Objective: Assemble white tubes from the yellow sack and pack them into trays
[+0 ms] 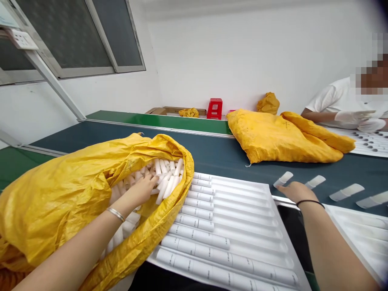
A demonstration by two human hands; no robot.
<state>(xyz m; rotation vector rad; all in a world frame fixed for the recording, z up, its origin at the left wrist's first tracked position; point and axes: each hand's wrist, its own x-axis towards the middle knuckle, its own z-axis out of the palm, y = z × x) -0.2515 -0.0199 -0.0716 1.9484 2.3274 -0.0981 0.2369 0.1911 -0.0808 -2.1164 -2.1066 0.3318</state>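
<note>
My left hand [142, 189] reaches into the mouth of a big yellow woven sack [60, 194] lying on its side, its fingers curled down among several white tubes [166, 178]. A silver bangle is on that wrist. My right hand [295, 190], with a black band at the wrist, rests palm down at the far edge of a white moulded tray [242, 210]; its fingers are hidden. White tubes [194, 224] lie in the tray's left grooves, and the right grooves are bare.
A dark green belt [212, 155] carries several white caps [315, 182] and a full yellow sack [273, 137]. At the right a person in white gloves [354, 117] works over a tray with holes [370, 141]. A red stool [214, 108] and cartons stand behind.
</note>
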